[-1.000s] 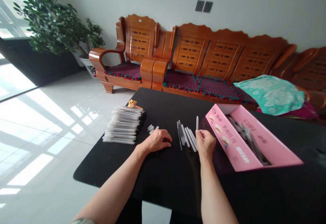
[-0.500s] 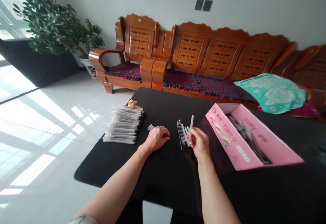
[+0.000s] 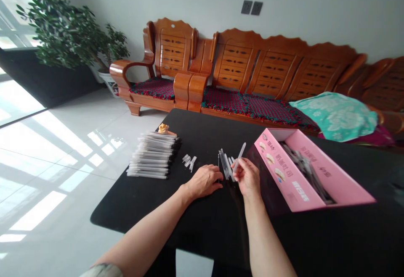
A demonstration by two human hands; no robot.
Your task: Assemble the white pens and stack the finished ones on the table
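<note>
My right hand pinches a whitish, translucent pen barrel, tilted with its top to the right. Beside it on the black table lies a small group of thin pen refills with a few pale barrels. My left hand rests on the table left of this group, its curled fingertips at the lower end of the leftmost refill. Several small clear pen caps lie beyond my left hand. Further left, a stack of pale pens with dark ends is laid in a row.
A pink cardboard box with dark and clear pieces inside stands on the right of the black table. A small tan figurine sits behind the pen stack. A wooden sofa is beyond the table.
My left hand has moved right, from the pen caps to the refills, leaving the caps uncovered. The pen barrel in my right hand has tilted further to the right.
</note>
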